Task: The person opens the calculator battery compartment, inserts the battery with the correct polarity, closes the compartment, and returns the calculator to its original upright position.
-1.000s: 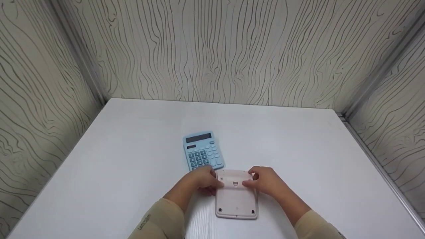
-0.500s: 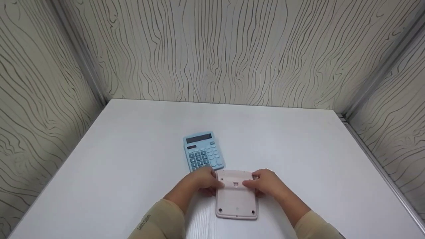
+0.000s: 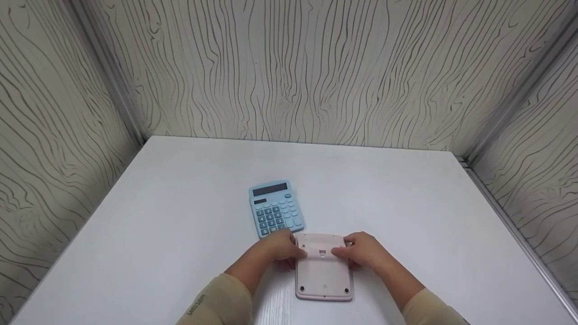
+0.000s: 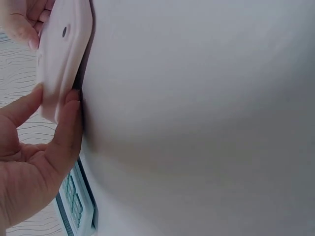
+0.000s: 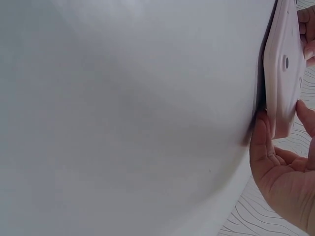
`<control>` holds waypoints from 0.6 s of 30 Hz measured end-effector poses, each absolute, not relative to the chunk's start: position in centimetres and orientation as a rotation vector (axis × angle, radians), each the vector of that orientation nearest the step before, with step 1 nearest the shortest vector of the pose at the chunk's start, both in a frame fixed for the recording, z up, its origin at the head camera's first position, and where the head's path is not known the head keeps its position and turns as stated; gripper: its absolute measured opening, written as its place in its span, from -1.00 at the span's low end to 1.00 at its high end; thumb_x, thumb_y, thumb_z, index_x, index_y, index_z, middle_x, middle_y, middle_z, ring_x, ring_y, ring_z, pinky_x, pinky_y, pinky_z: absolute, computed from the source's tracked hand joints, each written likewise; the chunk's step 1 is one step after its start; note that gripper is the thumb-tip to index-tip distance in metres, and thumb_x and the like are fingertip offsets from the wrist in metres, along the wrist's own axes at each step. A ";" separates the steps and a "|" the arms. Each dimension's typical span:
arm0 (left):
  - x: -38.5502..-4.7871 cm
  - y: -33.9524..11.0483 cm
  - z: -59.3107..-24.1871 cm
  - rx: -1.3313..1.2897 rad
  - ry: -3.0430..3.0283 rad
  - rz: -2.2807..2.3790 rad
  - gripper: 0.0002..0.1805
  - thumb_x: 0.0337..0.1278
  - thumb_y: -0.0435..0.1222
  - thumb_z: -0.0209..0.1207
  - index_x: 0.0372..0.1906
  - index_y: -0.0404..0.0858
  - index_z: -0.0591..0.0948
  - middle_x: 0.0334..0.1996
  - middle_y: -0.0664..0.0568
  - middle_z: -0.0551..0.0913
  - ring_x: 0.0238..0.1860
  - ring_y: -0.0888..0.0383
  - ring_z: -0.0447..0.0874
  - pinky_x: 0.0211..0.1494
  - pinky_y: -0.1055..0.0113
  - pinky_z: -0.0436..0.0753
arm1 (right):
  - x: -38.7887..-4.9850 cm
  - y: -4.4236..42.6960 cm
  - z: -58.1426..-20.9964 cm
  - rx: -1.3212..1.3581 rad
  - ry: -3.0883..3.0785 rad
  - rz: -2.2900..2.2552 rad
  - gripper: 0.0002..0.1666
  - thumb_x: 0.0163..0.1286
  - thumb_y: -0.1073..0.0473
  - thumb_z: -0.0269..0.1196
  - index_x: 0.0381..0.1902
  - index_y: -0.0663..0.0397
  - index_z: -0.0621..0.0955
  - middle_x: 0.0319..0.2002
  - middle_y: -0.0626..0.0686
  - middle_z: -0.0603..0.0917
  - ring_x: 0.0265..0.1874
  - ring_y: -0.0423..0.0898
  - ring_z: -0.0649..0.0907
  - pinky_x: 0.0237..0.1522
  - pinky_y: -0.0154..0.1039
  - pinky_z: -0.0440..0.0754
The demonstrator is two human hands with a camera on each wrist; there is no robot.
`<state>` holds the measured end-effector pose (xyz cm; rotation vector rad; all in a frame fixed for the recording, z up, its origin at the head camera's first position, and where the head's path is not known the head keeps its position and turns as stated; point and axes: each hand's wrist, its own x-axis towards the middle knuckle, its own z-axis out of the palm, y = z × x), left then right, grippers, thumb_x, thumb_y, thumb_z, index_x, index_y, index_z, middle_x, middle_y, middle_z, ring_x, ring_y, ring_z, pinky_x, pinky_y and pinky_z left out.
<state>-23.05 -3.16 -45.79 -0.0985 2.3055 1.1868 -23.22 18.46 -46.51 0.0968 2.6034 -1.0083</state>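
A pale pink calculator (image 3: 324, 275) lies back side up near the front of the white table, its small battery-cover latch and dark feet showing. My left hand (image 3: 282, 247) pinches its left edge, thumb on the back and fingers beneath, as the left wrist view shows on the pink casing (image 4: 69, 54). On the opposite edge my right hand (image 3: 365, 250) pinches it the same way; the right wrist view shows that hand (image 5: 285, 167) with fingertips under the rim. Just beyond the left hand a blue calculator (image 3: 275, 207) lies face up, its lowest keys close to that hand.
The white table (image 3: 180, 203) runs back to a wall panel (image 3: 280, 67) with a wood-grain pattern. Similar panels stand on the left and right, joined by grey metal posts (image 3: 108, 76).
The fingers of my right hand have moved from the pink calculator's top corner down around its right edge. The pink calculator stays almost in place, and the left hand keeps its hold.
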 end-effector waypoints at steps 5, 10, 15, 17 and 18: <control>-23.0 -3.1 -45.5 -0.106 2.315 1.184 -0.66 -0.07 -0.20 0.31 -0.24 -0.26 0.46 -0.49 -0.05 0.58 -0.50 0.07 0.60 -0.40 0.27 0.58 | -23.3 18.7 -46.1 0.092 2.624 -1.005 -0.24 -0.02 -0.13 0.39 0.06 0.24 0.53 -0.20 0.11 0.60 -0.50 -0.16 0.59 -0.42 -0.25 0.59; -23.0 -3.2 -44.9 -0.109 2.325 1.194 -0.62 -0.07 -0.17 0.31 -0.19 -0.24 0.44 -0.45 -0.04 0.55 -0.45 0.08 0.57 -0.36 0.27 0.56 | -23.3 18.7 -45.5 0.095 2.617 -1.043 -0.17 -0.01 -0.12 0.39 0.12 0.29 0.47 -0.17 0.13 0.58 -0.46 -0.16 0.59 -0.39 -0.24 0.61; -23.2 -3.2 -44.4 -0.115 2.335 1.222 -0.61 -0.05 -0.18 0.30 -0.16 -0.24 0.44 -0.44 -0.02 0.55 -0.43 0.09 0.57 -0.33 0.27 0.58 | -23.4 18.5 -45.0 0.107 2.583 -1.136 -0.14 0.03 -0.09 0.38 0.18 0.30 0.40 -0.21 0.12 0.56 -0.47 -0.14 0.60 -0.41 -0.24 0.63; -23.3 -3.3 -44.3 -0.119 2.338 1.238 -0.61 -0.04 -0.18 0.30 -0.14 -0.25 0.44 -0.43 -0.02 0.55 -0.42 0.10 0.58 -0.31 0.27 0.59 | -23.5 18.5 -44.9 0.104 2.568 -1.179 -0.15 0.05 -0.06 0.37 0.20 0.28 0.38 -0.25 0.11 0.55 -0.48 -0.13 0.59 -0.42 -0.23 0.63; -23.3 -3.3 -44.3 -0.118 2.341 1.245 -0.60 -0.03 -0.19 0.29 -0.12 -0.25 0.44 -0.43 -0.02 0.55 -0.42 0.10 0.58 -0.30 0.27 0.59 | -23.5 18.5 -44.9 0.101 2.560 -1.202 -0.16 0.06 -0.04 0.37 0.20 0.27 0.37 -0.27 0.10 0.55 -0.49 -0.12 0.59 -0.42 -0.22 0.64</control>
